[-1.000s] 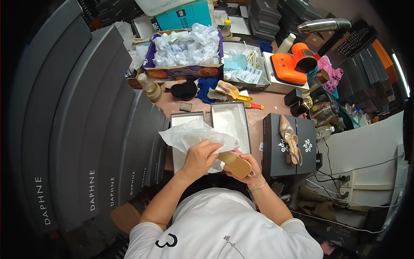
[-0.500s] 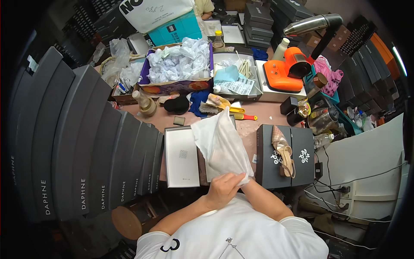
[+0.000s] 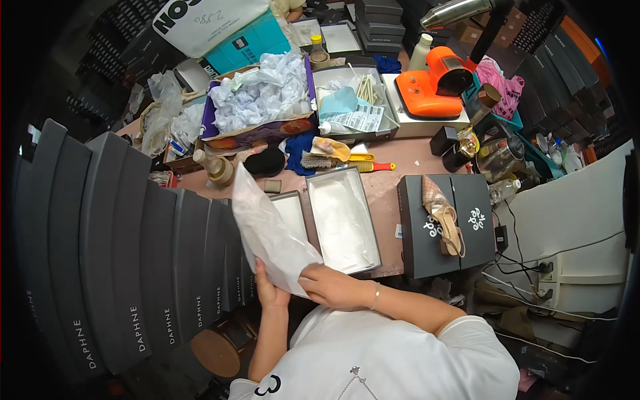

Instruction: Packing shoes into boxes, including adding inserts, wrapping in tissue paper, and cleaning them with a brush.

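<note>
My left hand (image 3: 269, 288) gripped the near edge of a white tissue paper sheet (image 3: 267, 230) from below, and my right hand (image 3: 329, 283) was closed on its near right corner. The sheet stood tilted up toward the far left, over the left part of an open shoe box (image 3: 343, 220) lined with white paper. Right of it, a beige sandal (image 3: 443, 217) lay on a dark box lid (image 3: 467, 200). Farther off sat a crumpled paper bin (image 3: 260, 97).

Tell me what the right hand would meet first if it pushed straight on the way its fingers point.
The right hand points left, toward the left hand. It already presses the white tissue paper held between both, so the paper comes first, then probably the left hand; depth is unclear.
</note>
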